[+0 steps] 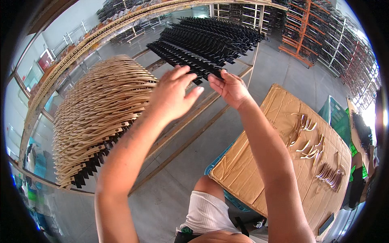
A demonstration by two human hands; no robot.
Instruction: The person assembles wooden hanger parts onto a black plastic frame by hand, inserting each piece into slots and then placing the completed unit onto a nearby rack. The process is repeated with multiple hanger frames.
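Forearms [133, 150] outstretched, left fingers [177, 73] loosely spread

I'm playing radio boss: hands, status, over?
Left hand open, by black pieces. Right hand at their near edge, grip unclear. Nothing visibly blocking.

Left hand [172, 91] slightly blurred

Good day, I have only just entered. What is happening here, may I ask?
A person works bare-handed near closely set black strips. The right hand is at their near edge; whether it grips one is unclear. The left hand is open beside it, fingers spread. To the left, curved tan strips form dense rows. At the right, small curved pieces lie in groups on brown cardboard.
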